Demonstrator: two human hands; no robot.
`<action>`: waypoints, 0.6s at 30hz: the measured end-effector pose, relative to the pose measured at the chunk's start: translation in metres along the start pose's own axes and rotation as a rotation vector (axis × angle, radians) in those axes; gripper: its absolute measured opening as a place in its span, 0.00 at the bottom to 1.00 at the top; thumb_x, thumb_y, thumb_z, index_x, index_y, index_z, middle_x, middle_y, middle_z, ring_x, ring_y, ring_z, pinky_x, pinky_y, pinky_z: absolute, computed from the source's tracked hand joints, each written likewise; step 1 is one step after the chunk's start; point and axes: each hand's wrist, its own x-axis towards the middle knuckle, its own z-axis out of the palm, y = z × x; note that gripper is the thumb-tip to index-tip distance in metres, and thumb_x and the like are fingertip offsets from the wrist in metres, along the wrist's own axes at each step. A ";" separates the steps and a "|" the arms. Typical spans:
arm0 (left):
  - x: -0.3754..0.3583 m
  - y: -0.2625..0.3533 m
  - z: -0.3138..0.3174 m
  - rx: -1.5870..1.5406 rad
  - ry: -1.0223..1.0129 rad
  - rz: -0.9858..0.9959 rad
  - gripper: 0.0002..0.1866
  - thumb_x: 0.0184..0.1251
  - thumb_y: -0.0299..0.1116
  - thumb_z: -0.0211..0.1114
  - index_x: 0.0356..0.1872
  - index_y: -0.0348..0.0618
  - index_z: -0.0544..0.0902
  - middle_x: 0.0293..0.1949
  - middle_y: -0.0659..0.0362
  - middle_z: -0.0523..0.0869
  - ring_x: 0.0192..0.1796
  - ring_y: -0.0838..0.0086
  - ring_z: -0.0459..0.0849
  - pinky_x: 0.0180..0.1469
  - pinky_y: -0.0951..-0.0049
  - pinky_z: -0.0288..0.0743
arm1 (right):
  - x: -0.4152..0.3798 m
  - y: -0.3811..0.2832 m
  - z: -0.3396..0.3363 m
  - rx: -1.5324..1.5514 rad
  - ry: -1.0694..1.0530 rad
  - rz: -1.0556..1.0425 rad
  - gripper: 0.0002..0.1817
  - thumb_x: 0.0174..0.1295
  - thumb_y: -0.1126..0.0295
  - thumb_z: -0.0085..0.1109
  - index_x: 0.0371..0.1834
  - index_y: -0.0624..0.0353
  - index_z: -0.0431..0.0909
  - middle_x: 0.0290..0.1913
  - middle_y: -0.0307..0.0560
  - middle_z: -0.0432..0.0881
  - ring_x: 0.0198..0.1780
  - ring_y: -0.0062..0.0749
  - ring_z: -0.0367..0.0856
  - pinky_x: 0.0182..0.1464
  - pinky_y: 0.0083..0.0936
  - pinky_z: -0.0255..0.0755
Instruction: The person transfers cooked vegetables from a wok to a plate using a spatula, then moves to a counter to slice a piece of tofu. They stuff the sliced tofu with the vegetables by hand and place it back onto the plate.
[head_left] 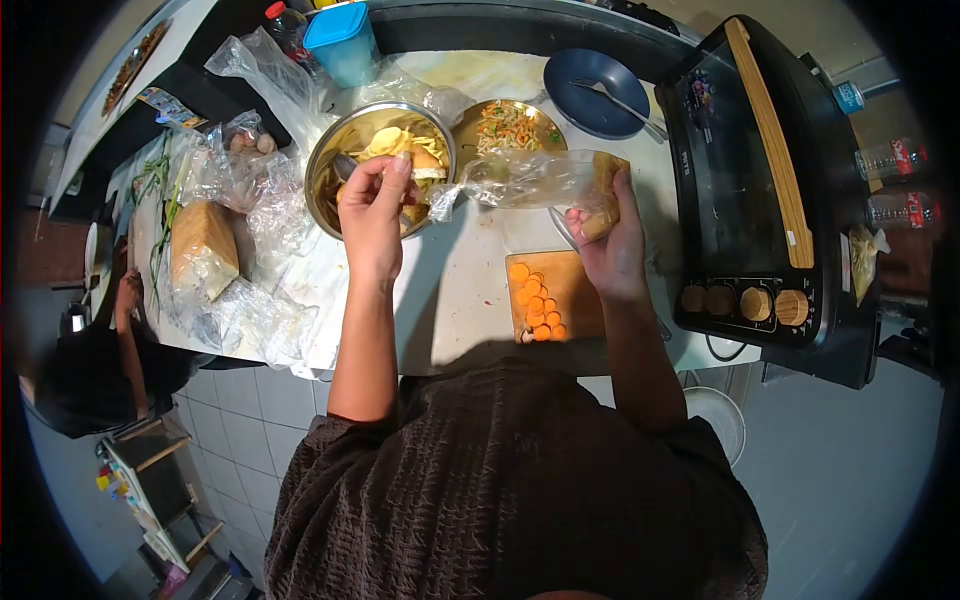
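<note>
My left hand (372,212) is over the near side of a steel bowl (449,140), its thumb and fingers pinched together. What they pinch, if anything, is hidden. Yellow sliced food (390,140) fills the bowl, with a spoon (345,167) leaning at its left. My right hand (617,245) is closed around a clear plastic bag (530,178) with a brown, bread-like piece (603,200) at its right end. The bag's loose end stretches left toward the bowl. Below it, orange carrot slices (537,300) lie on a wooden cutting board (585,290).
Behind the bag are a plate of shredded vegetables (505,125) and a dark blue plate (598,95) with a fork. A black toaster oven (745,160) stands right. Bagged bread (203,245) and a blue-lidded container (342,50) are left. Another person (105,350) stands at far left.
</note>
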 end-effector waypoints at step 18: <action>0.003 0.002 -0.013 0.310 0.093 -0.072 0.09 0.64 0.37 0.66 0.33 0.41 0.81 0.27 0.65 0.81 0.27 0.84 0.77 0.29 0.83 0.66 | 0.009 0.008 -0.031 -0.369 0.234 0.065 0.24 0.59 0.65 0.61 0.54 0.54 0.60 0.38 0.42 0.73 0.27 0.26 0.72 0.26 0.22 0.67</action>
